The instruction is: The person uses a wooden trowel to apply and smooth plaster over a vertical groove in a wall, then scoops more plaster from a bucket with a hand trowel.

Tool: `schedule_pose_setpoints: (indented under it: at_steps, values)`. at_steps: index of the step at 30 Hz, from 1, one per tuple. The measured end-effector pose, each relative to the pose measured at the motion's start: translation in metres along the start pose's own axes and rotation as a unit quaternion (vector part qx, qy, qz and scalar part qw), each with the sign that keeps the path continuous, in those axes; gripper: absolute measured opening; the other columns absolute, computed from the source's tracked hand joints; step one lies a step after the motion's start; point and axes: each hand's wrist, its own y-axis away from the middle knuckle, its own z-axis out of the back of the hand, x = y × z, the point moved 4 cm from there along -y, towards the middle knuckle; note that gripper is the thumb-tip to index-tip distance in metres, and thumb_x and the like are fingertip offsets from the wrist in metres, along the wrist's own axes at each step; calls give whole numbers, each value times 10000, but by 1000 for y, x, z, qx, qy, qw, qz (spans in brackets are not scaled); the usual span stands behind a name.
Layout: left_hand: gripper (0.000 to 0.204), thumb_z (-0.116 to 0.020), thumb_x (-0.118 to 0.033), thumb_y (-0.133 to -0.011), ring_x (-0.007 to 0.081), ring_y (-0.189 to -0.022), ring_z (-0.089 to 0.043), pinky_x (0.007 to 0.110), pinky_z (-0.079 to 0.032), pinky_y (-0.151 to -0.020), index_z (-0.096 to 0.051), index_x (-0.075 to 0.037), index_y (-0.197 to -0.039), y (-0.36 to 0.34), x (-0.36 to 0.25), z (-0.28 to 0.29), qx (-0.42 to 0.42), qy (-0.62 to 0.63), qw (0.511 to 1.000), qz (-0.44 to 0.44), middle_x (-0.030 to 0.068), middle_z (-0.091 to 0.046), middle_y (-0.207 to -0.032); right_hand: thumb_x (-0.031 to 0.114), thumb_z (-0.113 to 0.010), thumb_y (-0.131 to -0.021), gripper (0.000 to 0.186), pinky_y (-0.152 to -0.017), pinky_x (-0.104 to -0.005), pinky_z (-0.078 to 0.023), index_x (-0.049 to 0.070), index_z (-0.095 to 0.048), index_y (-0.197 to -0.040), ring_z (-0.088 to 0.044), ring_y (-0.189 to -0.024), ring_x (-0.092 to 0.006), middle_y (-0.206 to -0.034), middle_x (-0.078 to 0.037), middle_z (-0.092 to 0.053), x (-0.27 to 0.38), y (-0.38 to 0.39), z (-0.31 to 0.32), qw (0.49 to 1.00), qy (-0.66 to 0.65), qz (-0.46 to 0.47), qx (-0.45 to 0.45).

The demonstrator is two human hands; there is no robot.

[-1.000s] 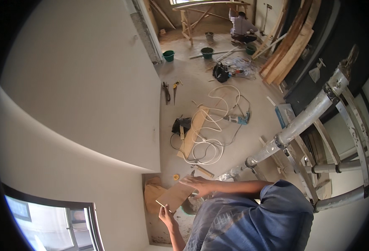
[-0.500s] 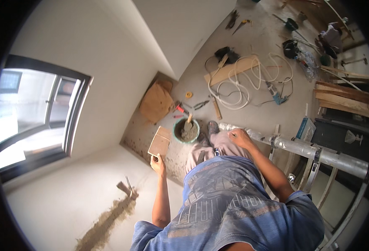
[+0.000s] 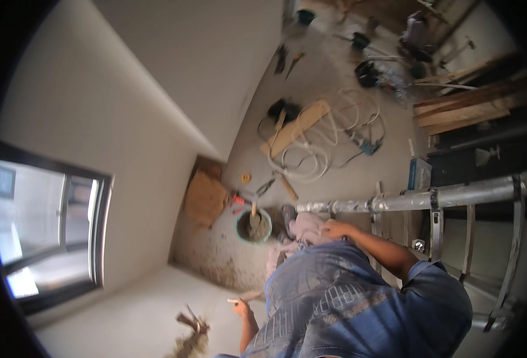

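My left hand (image 3: 240, 307) is closed on a wooden float, a flat light board (image 3: 251, 295) turned nearly edge-on beside my shirt. Close to the wall, that hand is lower than the bucket in the picture. My right hand (image 3: 336, 229) lies against my trouser leg at the thigh; blur hides how its fingers are set. On the floor by my feet stands a green-rimmed bucket (image 3: 238, 229) of grey mortar, with a wooden-handled trowel (image 3: 254, 211) standing in it. A rough mortar-filled groove (image 3: 190, 343) runs along the white wall, with stubs sticking out at its end.
An aluminium ladder (image 3: 454, 192) stretches along my right. Pliers (image 3: 266, 187), a yellow tape measure (image 3: 246, 178) and a brown paper sack (image 3: 205, 200) lie past the bucket. Farther out are a plank (image 3: 296, 128), coiled white cable (image 3: 320, 167) and a blue-green power tool (image 3: 369, 147). A dark-framed window (image 3: 103, 232) opens at left.
My left hand has come down toward my body, and the float has tipped from face-on to nearly edge-on. The whole view has swung; my right hand stays at my leg.
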Motion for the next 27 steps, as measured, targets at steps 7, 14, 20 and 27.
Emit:
schedule_pose_setpoints:
  at_steps: [7,14,20,27]
  values:
    - [368,-623,-197,-777,314,-720,-635,433,-530,-598,-641,95,-1000,-46,-114,-119,5,-161,972,-170,192,-659,-848,602,-585,-862,653,-1034,-353,-397,56,-646,-1215,-571,-1181,-275,-1228,-156,-637,61,26,79,948,-270,161,-56]
    - [299,-615,-114,-875,204,-727,-608,328,-495,-532,-579,63,-1113,-7,-278,-250,184,50,936,-296,103,-633,-932,520,-616,-881,671,-1057,-355,-383,61,-511,-1359,-524,-1245,-273,-1333,-154,-565,-6,-35,77,976,-185,96,-68]
    - [122,-616,-137,-893,61,-492,-452,224,-331,-426,-570,-24,-892,128,-406,-379,302,113,901,-289,-17,-527,-652,647,-585,-793,827,-1063,-412,-377,91,-477,-1394,-476,-1285,-335,-1385,-173,-516,-92,-110,106,998,-68,5,-15]
    - [250,-582,-188,-874,189,-821,-599,319,-502,-673,-600,-35,-1070,195,-457,-503,269,34,930,-250,61,-617,-975,526,-542,-833,579,-1041,-392,-388,112,-643,-1225,-553,-1202,-275,-1259,-151,-619,-228,-163,143,987,-155,-23,-34]
